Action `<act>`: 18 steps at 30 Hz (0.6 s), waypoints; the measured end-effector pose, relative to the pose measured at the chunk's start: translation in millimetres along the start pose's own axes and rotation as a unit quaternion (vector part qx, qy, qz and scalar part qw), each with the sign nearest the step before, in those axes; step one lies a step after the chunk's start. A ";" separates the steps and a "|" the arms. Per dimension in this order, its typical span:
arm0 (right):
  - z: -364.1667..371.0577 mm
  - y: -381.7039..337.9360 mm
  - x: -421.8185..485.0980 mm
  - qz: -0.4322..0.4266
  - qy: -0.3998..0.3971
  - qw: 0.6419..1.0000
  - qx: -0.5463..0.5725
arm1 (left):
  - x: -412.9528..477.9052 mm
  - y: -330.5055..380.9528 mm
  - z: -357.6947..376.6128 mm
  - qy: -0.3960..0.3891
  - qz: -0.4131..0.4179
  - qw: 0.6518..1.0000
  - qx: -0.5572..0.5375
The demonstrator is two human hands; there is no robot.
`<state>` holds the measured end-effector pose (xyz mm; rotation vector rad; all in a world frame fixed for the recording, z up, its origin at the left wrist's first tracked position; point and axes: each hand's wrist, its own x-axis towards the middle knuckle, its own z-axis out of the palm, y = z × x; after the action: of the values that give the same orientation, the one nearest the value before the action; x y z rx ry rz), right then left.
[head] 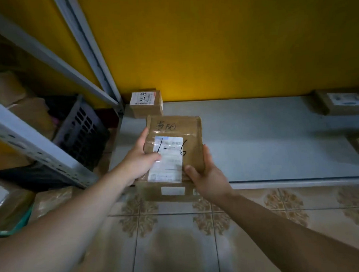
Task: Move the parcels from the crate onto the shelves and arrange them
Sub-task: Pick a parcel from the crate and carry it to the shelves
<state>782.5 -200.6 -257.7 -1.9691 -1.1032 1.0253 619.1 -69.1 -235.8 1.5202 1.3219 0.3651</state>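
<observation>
I hold a brown cardboard parcel (180, 135) with a white label marked in black pen, above the front left part of a low white shelf board (256, 136). My left hand (139, 158) grips its left edge, thumb on the label. My right hand (205, 176) grips its lower right corner. A small brown parcel (146, 103) with a white label stands on the shelf's back left corner against the yellow wall. Another parcel (341, 103) sits at the shelf's far right.
A white metal rack (41, 146) stands at left, with brown parcels and a dark plastic basket (81, 132) behind it. A green crate (15, 223) with parcels sits at lower left. Patterned floor tiles lie below the shelf's front edge.
</observation>
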 end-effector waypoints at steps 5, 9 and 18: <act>39.8 27.9 37.0 -0.017 0.021 0.999 0.020 | 57.5 -23.8 -15.2 -0.054 0.048 0.997 0.005; 41.9 26.5 59.7 -0.046 0.040 0.998 -0.021 | 61.8 -41.4 -17.5 -0.002 0.068 0.996 0.058; -5.8 -22.6 171.6 -0.121 0.031 0.934 -0.336 | 43.2 -97.9 4.9 0.096 0.162 0.971 0.149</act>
<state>837.3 -39.5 -290.3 -2.2646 -1.7763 0.4732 584.8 -49.2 -335.3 2.0050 1.3190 0.5517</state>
